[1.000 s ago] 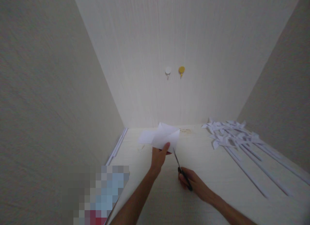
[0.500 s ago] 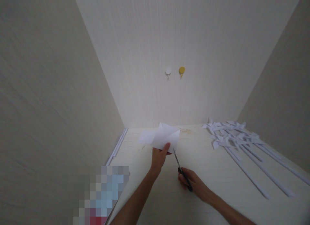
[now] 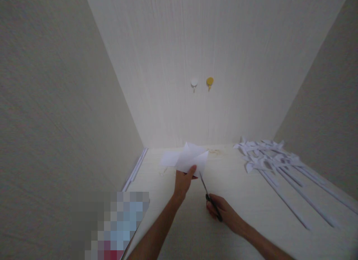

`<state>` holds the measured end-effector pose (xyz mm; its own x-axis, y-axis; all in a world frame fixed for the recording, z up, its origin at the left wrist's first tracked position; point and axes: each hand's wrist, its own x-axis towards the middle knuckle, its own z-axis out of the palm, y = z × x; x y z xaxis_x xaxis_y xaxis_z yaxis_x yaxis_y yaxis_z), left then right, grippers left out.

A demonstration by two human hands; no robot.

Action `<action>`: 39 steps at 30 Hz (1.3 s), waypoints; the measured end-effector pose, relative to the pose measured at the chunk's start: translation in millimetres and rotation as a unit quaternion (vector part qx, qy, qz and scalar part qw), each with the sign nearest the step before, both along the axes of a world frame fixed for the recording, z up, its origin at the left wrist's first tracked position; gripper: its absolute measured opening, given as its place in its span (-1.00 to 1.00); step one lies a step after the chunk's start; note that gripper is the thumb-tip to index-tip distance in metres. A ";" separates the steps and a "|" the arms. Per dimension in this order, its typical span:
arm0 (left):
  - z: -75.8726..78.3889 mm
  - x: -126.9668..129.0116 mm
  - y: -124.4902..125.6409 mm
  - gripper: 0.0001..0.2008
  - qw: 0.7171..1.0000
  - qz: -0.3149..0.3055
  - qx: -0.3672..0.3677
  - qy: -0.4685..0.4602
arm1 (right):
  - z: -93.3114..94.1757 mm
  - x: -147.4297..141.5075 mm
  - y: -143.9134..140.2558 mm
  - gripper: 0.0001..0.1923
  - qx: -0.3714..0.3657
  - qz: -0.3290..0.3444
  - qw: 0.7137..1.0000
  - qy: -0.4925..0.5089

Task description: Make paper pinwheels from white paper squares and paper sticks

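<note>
— Right, where were the hands at that moment?

— Left hand (image 3: 183,183) was pinched on the lower edge of the folded white paper sheet (image 3: 190,159), holding it up just above the pale wooden table (image 3: 195,230). Right hand (image 3: 223,213) was closed round the black handles of the slim dark-handled scissors (image 3: 208,193), blades pointing up at the paper's bottom corner, right beside the left thumb.

— Were the blades biting yet?

— Couldn't tell; the tip sat at the paper's edge, too small to judge.

— How would you have played that cut?

— I'd have kept the paper taut, with the thumb clear of the blade line, and fed the sheet deep into the blades instead of snipping at the tip. Short, steady closes along the crease looked the safest bet.

— Anything else around?

— A heap of white paper pinwheels on long white sticks (image 3: 268,159) lay well off to the right, a white wall hook (image 3: 194,82) and a yellow wall hook (image 3: 209,81) sat on the back panel, and thin white strips (image 3: 137,168) ran along the left wall.
</note>
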<state>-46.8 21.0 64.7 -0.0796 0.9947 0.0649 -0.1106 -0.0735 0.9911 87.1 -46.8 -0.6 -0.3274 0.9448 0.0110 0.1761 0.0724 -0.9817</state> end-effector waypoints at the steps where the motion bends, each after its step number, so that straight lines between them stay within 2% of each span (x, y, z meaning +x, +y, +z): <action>1: -0.3 0.0 0.3 -0.66 1.000 0.002 -0.001 -0.001 | 0.3 -0.1 0.1 -0.65 0.000 -0.002 1.000 -0.004; 7: -0.3 -0.2 0.7 -0.65 1.000 0.000 -0.009 0.000 | 4.1 0.7 -0.5 -0.63 0.017 -0.002 1.000 -0.018; 14: 0.8 0.1 -0.3 -0.67 1.000 0.001 -0.002 0.002 | -1.1 -0.3 0.2 -0.66 -0.001 -0.001 1.000 0.001; 23: -0.1 -0.4 0.3 -0.69 1.000 -0.002 0.002 0.013 | 3.9 0.2 -0.9 -0.69 0.005 -0.001 1.000 -0.012; 33: -0.8 -0.5 1.7 -0.66 1.000 0.005 0.001 0.007 | -8.3 0.5 2.0 -0.74 0.010 -0.008 1.000 0.001; 39: -2.7 -1.9 2.9 -0.66 1.000 -0.007 0.008 0.010 | -5.9 -1.4 1.4 -0.74 -0.005 -0.008 1.000 0.016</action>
